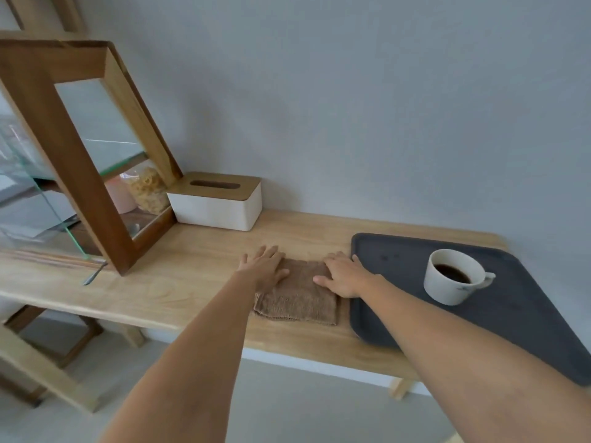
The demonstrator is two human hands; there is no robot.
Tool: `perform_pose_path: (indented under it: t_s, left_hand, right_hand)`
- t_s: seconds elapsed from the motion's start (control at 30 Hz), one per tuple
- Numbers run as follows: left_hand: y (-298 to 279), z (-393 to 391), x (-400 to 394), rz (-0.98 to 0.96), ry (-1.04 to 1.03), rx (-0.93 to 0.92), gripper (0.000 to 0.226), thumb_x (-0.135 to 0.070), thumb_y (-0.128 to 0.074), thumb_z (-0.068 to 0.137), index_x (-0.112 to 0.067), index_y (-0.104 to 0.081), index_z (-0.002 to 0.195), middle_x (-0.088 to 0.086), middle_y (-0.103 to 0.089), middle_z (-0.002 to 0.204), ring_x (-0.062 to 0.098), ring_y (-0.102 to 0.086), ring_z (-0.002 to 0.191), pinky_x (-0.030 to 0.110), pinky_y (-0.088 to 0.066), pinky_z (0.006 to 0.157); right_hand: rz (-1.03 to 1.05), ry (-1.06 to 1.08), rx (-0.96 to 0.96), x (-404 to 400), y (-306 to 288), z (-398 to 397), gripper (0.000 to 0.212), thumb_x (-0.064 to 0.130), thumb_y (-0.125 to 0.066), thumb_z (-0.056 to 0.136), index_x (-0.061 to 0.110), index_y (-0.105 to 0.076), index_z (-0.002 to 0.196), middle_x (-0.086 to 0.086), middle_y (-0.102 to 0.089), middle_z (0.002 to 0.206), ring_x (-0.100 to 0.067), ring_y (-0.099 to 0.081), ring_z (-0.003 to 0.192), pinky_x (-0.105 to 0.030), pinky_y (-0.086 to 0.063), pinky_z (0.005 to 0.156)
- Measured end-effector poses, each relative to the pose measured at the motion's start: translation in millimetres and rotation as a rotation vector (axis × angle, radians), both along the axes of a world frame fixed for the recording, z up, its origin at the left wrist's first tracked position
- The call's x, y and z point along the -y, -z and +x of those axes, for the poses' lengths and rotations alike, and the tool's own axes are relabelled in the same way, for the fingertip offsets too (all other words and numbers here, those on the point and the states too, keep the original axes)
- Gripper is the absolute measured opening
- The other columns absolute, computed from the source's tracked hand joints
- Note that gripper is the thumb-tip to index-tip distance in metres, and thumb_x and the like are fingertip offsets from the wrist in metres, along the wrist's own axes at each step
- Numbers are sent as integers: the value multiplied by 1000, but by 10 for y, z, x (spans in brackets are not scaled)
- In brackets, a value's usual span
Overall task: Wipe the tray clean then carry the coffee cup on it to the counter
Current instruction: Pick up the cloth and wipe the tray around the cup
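Note:
A dark grey tray [527,321] lies on the right end of a wooden table [192,276]. A white coffee cup [454,278] full of dark coffee stands on the tray, its handle pointing right. Just left of the tray a folded brown cloth [300,298] lies flat on the table. My left hand [263,266] rests palm down on the cloth's far left corner, fingers spread. My right hand [343,276] lies flat on the cloth's far right corner, right beside the tray's left rim. Neither hand grips anything.
A white tissue box [217,204] with a wooden lid stands against the wall at the back. A wood-and-glass cabinet [80,161] with jars inside takes up the table's left part. A spoon [94,274] lies by its base. The wall runs behind the table.

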State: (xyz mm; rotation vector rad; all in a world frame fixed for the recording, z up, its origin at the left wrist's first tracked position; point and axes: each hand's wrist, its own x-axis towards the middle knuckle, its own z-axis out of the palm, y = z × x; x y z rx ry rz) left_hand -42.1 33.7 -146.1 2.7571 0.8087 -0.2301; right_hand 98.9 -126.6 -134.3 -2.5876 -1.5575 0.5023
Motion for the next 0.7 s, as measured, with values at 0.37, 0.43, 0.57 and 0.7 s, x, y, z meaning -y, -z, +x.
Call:
perform_pose_path:
  t_s: [0.37,0.43,0.57,0.7]
  left_hand:
    - [-185,-84,152,-146,36,396,19,-8,-62,85,-16,-51,98,9,-63,82,30,-56,76,38,-46,69]
    - [-398,-98,203,-137,77,454,18,-13,-69,83,-17,-61,99,11,-65,80,26,-57,76,35,-44,70]
    - [-944,-65,505,-155,185,512,6,-25,-73,81,-22,-70,85,5,-65,76,19,-54,70,26,-38,62]
    - [-1209,182,920,-287,256,558,9,-32,-71,82,-24,-72,85,2,-66,76,15,-57,71,27,-41,64]
  right_hand:
    - [442,81,-194,324,-176,-233,11,13,-55,94,12,-45,97,-11,-59,77,-18,-51,61,-45,-52,65]
    - [481,70,-235,463,-394,-197,18,14,-54,94,15,-50,112,-2,-56,75,-15,-54,63,-36,-49,67]
    - [511,36,-195,871,-894,-25,27,17,-61,91,15,-64,117,-2,-71,95,-16,-66,84,-28,-49,78]
    - [516,69,-111,1335,-1204,229,24,15,-62,89,18,-68,113,-3,-72,97,-18,-66,91,-28,-47,80]
